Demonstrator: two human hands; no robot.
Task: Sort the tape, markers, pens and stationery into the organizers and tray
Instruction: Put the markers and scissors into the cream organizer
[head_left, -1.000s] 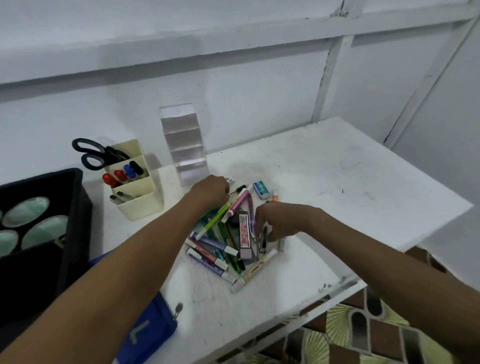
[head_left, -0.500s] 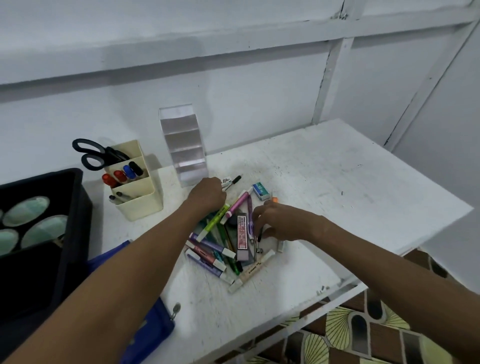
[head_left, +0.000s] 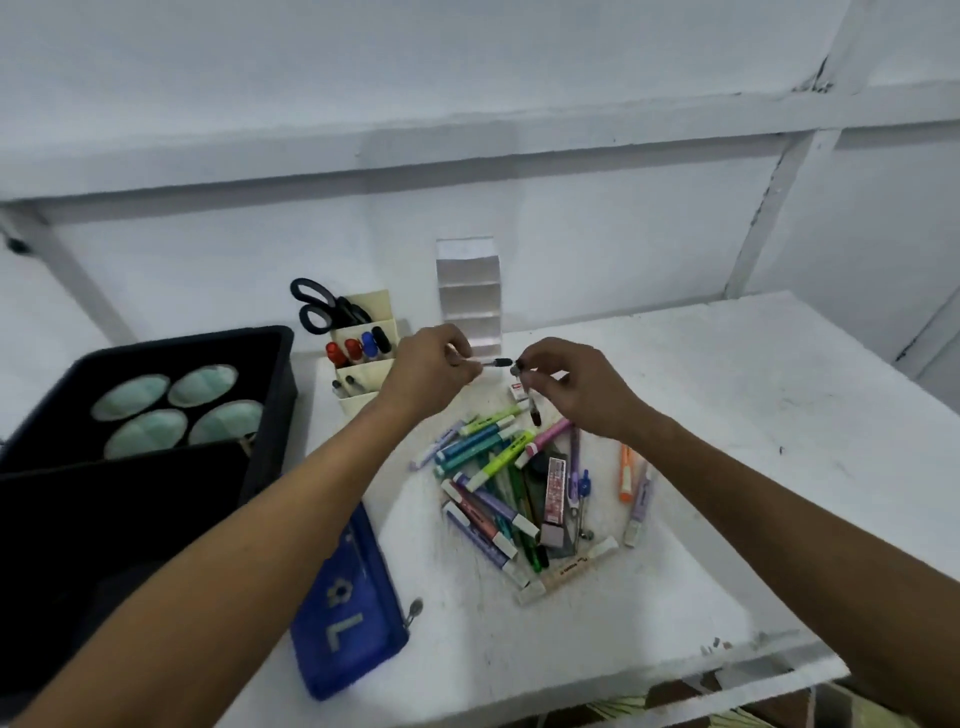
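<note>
Clearly lettered "L" – blue pouch (head_left: 345, 618); left hand (head_left: 426, 371) and right hand (head_left: 571, 384) each pinch a pen.

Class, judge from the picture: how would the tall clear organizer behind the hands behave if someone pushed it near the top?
The clear organizer stands tall and narrow, so it would probably tip. It looks like thin plastic, likely light, so it may slide on the table.

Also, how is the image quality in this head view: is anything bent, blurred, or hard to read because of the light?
Head view: the wide lens bows the wall beam and table edges. The light is soft and even with weak shadows and no glare. The left hand and right hand are a bit soft, so the small dark pens they pinch lack detail. The black tray interior is too dark to read.
</note>
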